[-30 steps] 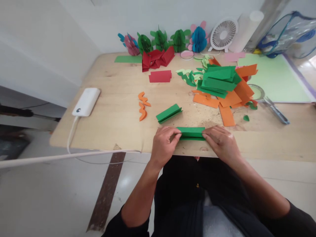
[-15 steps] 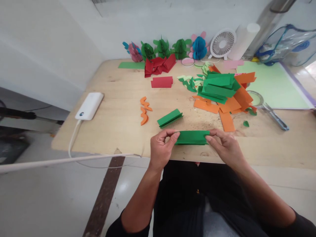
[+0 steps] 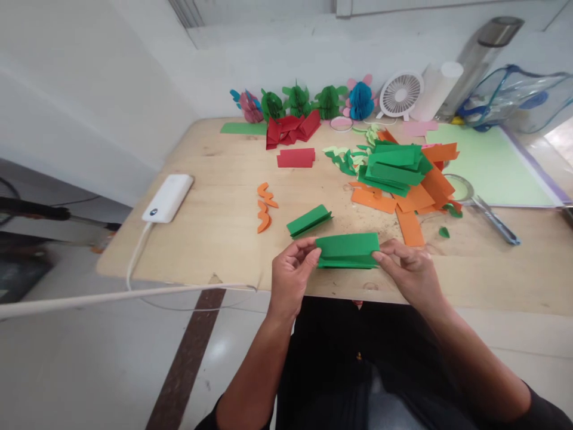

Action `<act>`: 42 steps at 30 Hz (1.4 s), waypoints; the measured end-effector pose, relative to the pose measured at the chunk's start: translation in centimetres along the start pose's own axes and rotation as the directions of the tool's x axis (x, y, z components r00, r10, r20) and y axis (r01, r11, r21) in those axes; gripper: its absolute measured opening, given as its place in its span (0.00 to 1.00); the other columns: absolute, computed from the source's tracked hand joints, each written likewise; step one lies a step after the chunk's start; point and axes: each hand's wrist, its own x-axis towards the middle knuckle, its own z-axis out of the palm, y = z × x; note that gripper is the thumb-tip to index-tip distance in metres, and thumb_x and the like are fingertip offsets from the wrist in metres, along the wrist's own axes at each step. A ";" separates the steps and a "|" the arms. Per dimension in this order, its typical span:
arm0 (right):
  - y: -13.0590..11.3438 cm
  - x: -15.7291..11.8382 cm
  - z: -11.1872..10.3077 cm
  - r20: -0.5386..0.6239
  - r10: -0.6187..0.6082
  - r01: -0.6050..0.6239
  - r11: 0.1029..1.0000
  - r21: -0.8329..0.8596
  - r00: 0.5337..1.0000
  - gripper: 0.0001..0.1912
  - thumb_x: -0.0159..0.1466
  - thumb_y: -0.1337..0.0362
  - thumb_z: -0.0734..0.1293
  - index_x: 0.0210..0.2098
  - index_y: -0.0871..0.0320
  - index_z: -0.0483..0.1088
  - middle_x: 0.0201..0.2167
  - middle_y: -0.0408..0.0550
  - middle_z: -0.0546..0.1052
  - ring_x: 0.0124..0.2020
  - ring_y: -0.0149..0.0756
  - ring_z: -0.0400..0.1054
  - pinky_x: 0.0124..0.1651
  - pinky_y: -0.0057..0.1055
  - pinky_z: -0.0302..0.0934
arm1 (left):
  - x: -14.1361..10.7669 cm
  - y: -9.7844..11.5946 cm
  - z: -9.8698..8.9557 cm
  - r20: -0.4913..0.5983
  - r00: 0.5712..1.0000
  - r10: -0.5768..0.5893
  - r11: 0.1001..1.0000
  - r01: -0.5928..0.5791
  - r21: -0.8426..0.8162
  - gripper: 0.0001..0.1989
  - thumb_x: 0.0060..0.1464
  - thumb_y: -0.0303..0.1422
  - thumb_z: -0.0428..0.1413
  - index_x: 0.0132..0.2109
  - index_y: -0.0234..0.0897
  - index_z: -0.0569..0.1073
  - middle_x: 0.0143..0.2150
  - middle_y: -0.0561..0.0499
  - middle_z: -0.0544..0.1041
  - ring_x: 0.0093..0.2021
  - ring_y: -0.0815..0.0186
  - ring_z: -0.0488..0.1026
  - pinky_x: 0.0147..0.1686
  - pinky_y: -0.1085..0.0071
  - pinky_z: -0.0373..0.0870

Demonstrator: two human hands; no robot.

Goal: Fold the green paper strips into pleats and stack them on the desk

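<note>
A folded green paper (image 3: 347, 249) is held between my two hands, just above the table's front edge. My left hand (image 3: 293, 272) pinches its left end between thumb and fingers. At the other end, my right hand (image 3: 409, 269) grips it the same way. The paper's folded layers stand a little apart along the lower side. Just beyond my left hand lies another folded green paper (image 3: 310, 221). Orange cut-out curls (image 3: 264, 216) rest farther left on the wooden table (image 3: 215, 197).
Green folded strips (image 3: 394, 166) lie piled on orange paper pieces (image 3: 409, 227) at right, beside a magnifying glass (image 3: 495, 220). Red folded papers (image 3: 293, 131) and paper honeycomb figures (image 3: 329, 101) stand along the back, near a small fan (image 3: 401, 95). A white power bank (image 3: 168, 198) with a cable sits at left.
The green paper in my hands has tilted up, so more of its upper face and a gap between its layers show. The camera view has shifted slightly upward.
</note>
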 end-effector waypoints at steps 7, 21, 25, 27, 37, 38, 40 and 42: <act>-0.3 -0.1 0.0 -0.090 -0.105 0.089 0.983 -0.159 0.990 0.12 0.62 0.57 0.68 0.25 0.53 0.67 0.23 0.39 0.73 0.23 0.30 0.68 0.28 0.28 0.64 | -0.3 0.6 -0.1 0.019 1.000 -0.002 1.000 0.003 -0.014 0.12 0.45 0.34 0.64 0.39 0.37 0.79 0.33 0.50 0.80 0.30 0.70 0.76 0.34 0.73 0.75; -1.1 0.0 0.5 -0.087 -0.249 0.219 0.941 -0.257 0.965 0.13 0.63 0.58 0.67 0.24 0.53 0.63 0.22 0.40 0.70 0.23 0.30 0.66 0.26 0.28 0.60 | -0.1 0.8 0.1 -0.053 0.991 0.121 0.987 -0.115 0.108 0.05 0.48 0.33 0.62 0.31 0.35 0.77 0.26 0.53 0.77 0.27 0.70 0.74 0.29 0.75 0.72; -1.1 -0.1 0.6 -0.078 -0.257 0.232 0.942 -0.244 0.963 0.13 0.63 0.60 0.68 0.25 0.54 0.64 0.23 0.39 0.71 0.24 0.29 0.66 0.27 0.27 0.60 | 0.0 0.8 0.2 -0.054 0.991 0.121 0.985 -0.113 0.128 0.05 0.47 0.33 0.62 0.31 0.36 0.77 0.25 0.54 0.76 0.24 0.71 0.72 0.27 0.76 0.71; -1.1 -0.2 0.6 -0.078 -0.260 0.234 0.940 -0.249 0.962 0.12 0.62 0.60 0.68 0.25 0.54 0.63 0.23 0.39 0.71 0.24 0.28 0.66 0.27 0.27 0.59 | 0.0 0.8 0.2 -0.059 0.991 0.123 0.984 -0.114 0.140 0.05 0.47 0.33 0.62 0.31 0.36 0.76 0.26 0.54 0.76 0.25 0.71 0.72 0.27 0.75 0.71; -1.4 -0.3 0.8 -0.074 -0.225 0.209 0.961 -0.179 0.971 0.12 0.62 0.61 0.68 0.25 0.54 0.64 0.23 0.39 0.70 0.25 0.29 0.67 0.28 0.27 0.60 | 0.0 1.2 0.6 -0.061 0.986 0.155 0.970 -0.140 0.198 0.04 0.48 0.32 0.61 0.30 0.36 0.75 0.25 0.55 0.75 0.23 0.73 0.70 0.27 0.77 0.69; -1.4 -0.4 0.8 -0.073 -0.221 0.206 0.964 -0.171 0.973 0.12 0.62 0.61 0.68 0.25 0.54 0.64 0.23 0.40 0.71 0.25 0.29 0.67 0.29 0.27 0.60 | 0.0 1.3 0.6 -0.059 0.986 0.155 0.968 -0.140 0.207 0.04 0.48 0.32 0.61 0.29 0.36 0.74 0.25 0.55 0.75 0.23 0.73 0.70 0.27 0.77 0.69; -1.3 -0.4 0.8 -0.070 -0.206 0.192 0.968 -0.161 0.976 0.12 0.62 0.60 0.68 0.25 0.54 0.64 0.23 0.40 0.71 0.26 0.30 0.67 0.29 0.28 0.61 | 0.0 1.4 0.6 -0.057 0.986 0.158 0.964 -0.141 0.226 0.04 0.48 0.31 0.61 0.29 0.36 0.74 0.25 0.55 0.75 0.24 0.72 0.71 0.27 0.76 0.70; -1.2 -0.4 0.7 -0.065 -0.176 0.164 0.973 -0.161 0.982 0.12 0.62 0.58 0.68 0.24 0.53 0.65 0.23 0.40 0.71 0.25 0.30 0.67 0.29 0.28 0.62 | 0.1 1.4 0.6 -0.063 0.984 0.166 0.960 -0.146 0.240 0.04 0.47 0.31 0.60 0.29 0.36 0.74 0.25 0.54 0.75 0.25 0.71 0.72 0.28 0.76 0.70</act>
